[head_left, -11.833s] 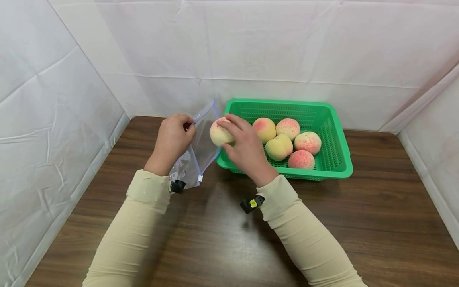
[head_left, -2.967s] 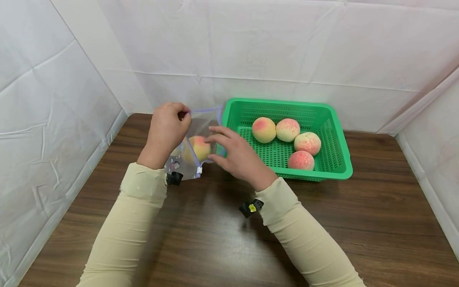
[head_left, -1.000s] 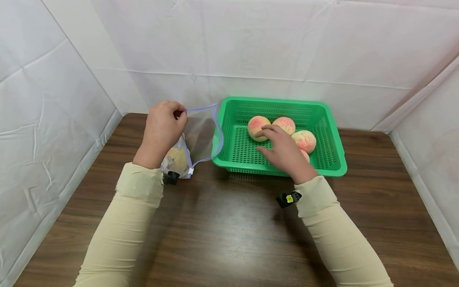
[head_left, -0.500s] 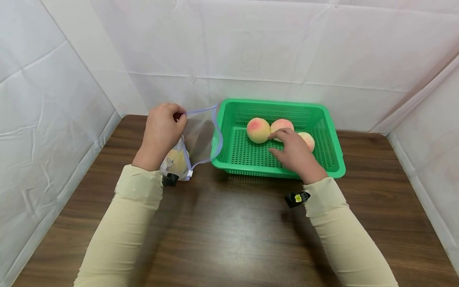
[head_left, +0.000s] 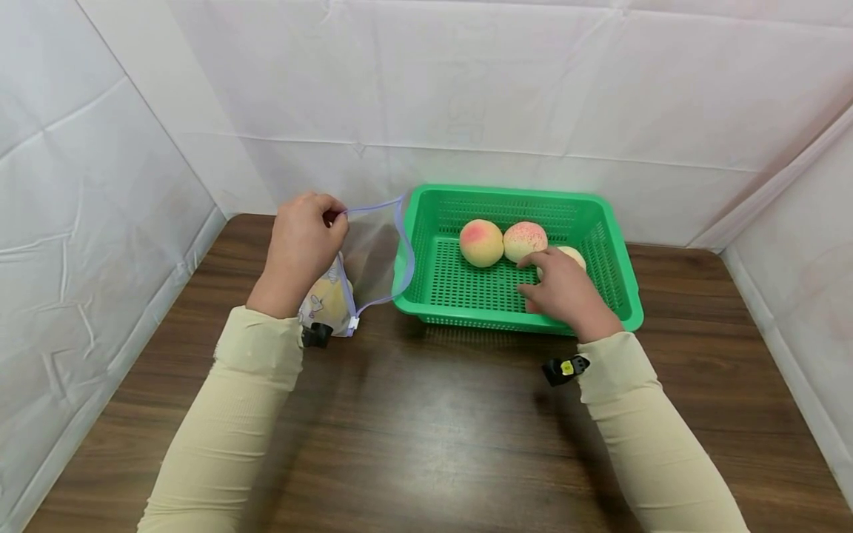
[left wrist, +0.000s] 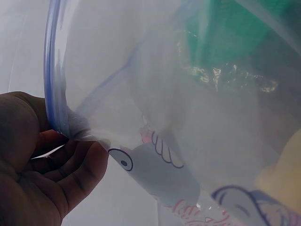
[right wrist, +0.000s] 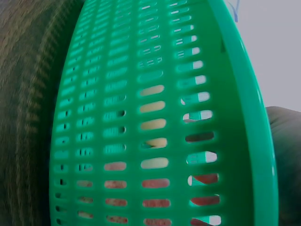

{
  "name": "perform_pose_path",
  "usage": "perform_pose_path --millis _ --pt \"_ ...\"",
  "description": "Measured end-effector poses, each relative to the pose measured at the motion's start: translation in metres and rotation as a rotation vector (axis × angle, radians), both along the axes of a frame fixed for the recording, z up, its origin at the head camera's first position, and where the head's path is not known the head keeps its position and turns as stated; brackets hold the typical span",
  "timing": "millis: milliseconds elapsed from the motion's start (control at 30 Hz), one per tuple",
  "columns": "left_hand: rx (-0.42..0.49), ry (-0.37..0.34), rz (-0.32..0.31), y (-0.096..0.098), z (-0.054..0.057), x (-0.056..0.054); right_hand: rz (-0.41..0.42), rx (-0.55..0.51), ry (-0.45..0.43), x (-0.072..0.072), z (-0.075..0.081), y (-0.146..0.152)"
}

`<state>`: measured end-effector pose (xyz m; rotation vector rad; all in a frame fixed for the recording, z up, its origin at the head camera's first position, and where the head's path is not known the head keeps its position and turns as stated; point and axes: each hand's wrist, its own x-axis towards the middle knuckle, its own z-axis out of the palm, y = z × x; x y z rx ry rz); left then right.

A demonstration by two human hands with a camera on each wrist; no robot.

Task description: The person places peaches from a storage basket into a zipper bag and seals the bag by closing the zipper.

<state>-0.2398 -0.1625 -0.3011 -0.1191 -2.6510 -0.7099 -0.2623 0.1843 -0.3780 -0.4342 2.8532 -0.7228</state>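
Note:
In the head view my left hand (head_left: 303,248) pinches the rim of a clear zip bag (head_left: 373,248) with a lilac seal and a slider. The left wrist view shows the bag's rim (left wrist: 55,70) between thumb and fingers. Yellow fruit shows through the bag's printed lower part. My right hand (head_left: 566,289) is inside the green basket (head_left: 506,320), fingers parted over a red peach (head_left: 531,306) that it mostly covers. A pale peach (head_left: 573,256) lies just behind the hand. Left of it sit a yellow-red peach (head_left: 481,243) and a pink-speckled peach (head_left: 525,241).
The basket stands on a brown wooden table (head_left: 426,429), close to the white sheeting (head_left: 466,96) behind. More sheeting rises on the left and right. In the right wrist view the basket's slotted wall (right wrist: 131,66) blocks most of the scene.
Earlier my right hand held a pale peach at the bag's mouth; later a yellow-red one was inside the bag. Over the last second it has moved right and nearer within the basket. My left hand stays put.

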Motion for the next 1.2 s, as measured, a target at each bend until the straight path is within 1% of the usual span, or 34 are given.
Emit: perform_pose_path --millis 100,300,400,733,1000,1200 --pt "0.004 -0.006 -0.002 0.000 0.000 0.000 -0.008 0.007 -0.012 -0.001 0.000 0.003" --pt "0.008 -0.014 0.000 -0.001 -0.001 -0.001 -0.013 -0.026 -0.076 -0.002 -0.001 0.009" --pt "0.011 -0.015 0.000 -0.001 -0.002 -0.001 -0.015 -0.018 -0.095 -0.003 -0.001 0.011" --pt "0.011 -0.006 0.003 -0.002 -0.005 -0.002 -0.042 0.107 -0.060 -0.003 -0.003 0.016" --pt "0.007 0.008 0.006 -0.004 -0.005 -0.001 -0.035 0.148 -0.080 -0.007 -0.004 0.016" --pt "0.008 0.002 0.004 -0.004 -0.004 -0.001 -0.016 0.145 -0.108 -0.009 -0.004 0.015"
